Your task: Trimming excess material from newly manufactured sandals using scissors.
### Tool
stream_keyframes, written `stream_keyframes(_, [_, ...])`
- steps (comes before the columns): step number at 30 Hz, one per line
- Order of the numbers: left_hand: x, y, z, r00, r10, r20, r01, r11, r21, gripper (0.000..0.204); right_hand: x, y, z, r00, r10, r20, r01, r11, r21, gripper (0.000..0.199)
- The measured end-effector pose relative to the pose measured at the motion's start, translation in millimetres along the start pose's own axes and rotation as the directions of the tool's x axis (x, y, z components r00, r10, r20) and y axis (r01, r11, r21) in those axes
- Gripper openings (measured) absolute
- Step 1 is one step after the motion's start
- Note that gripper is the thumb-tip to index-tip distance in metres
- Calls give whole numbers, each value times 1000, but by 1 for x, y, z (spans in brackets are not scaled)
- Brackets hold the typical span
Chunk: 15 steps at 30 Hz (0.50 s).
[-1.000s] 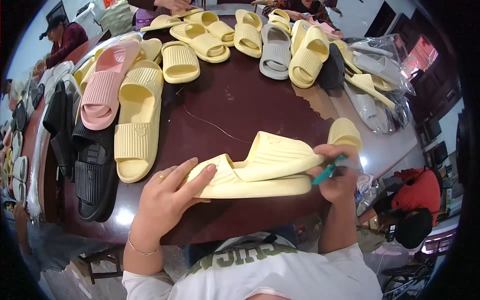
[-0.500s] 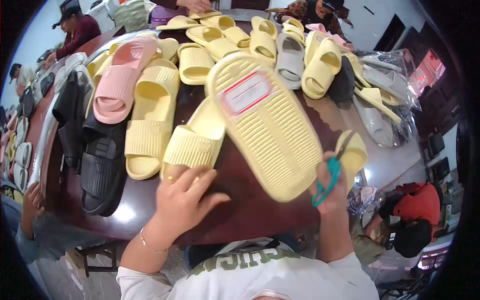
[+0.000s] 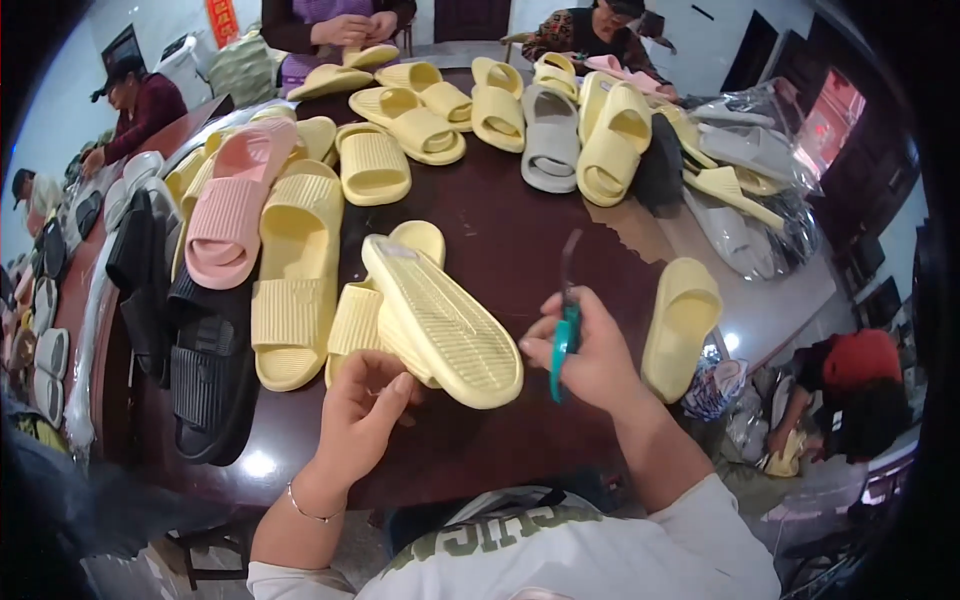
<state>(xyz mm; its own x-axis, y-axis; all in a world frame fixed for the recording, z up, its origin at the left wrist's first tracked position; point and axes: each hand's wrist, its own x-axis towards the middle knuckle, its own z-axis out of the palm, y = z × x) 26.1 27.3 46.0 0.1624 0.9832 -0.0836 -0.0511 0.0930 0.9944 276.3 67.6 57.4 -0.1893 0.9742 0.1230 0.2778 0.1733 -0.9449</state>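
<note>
A yellow slide slipper (image 3: 450,325) lies tilted with its ribbed sole facing up. It rests across another yellow slide (image 3: 352,320), which it partly covers. My left hand (image 3: 362,415) is at the near edge of these two, its fingers bent and the thumb tip close to the forefinger; whatever may be between them is hidden. My right hand (image 3: 592,350) is closed around teal-handled scissors (image 3: 566,335) with the dark blades pointing away from me. The scissors are just right of the tilted slipper, apart from it.
One yellow slide (image 3: 682,325) stands at the right table edge. Black (image 3: 210,370), pink (image 3: 232,215) and yellow slides (image 3: 295,290) line the left. More slides, one grey (image 3: 550,145), fill the far side; bagged ones (image 3: 750,150) lie right. Co-workers (image 3: 345,25) sit around.
The slipper has come down from its raised position near my right hand onto the other slide. My right hand has moved left with the scissors. My left hand's spread fingers have drawn together.
</note>
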Motion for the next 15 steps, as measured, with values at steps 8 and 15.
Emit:
stream_keyframes(8, [10, -11, 15, 945, 325, -35, -302, 908, 290, 64, -10, -13, 43, 939, 68, 337, -17, 988, -151, 41])
stream_keyframes(15, [6, 3, 13, 858, 500, 115, -439, 601, 667, 60, 14, 3, 17, 989, -84, -120, 63, 983, -173, 42])
